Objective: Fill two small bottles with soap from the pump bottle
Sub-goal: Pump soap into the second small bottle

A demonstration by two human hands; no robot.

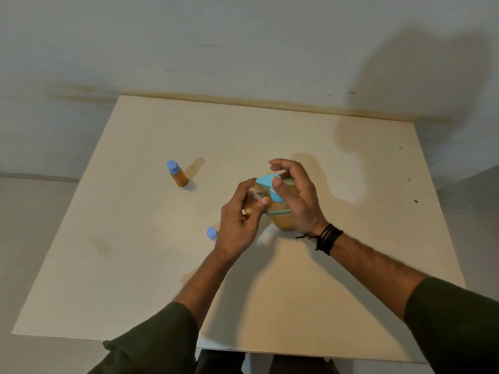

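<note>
Head camera: left hand (237,222) grips a small open bottle (253,198) under the blue pump (270,184); right hand (297,195), fingers loosely bent, presses it; capped bottle (176,175) stands apart.

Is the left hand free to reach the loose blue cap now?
Probably not yet: the left hand holds the open small bottle under the pump. The cap lies just beside its wrist, unobstructed.

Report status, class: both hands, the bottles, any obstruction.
Left hand grips open small bottle under pump spout. Right hand on pump bottle, finger on pump. Capped bottle full. Loose cap nearby; nothing blocking.
</note>
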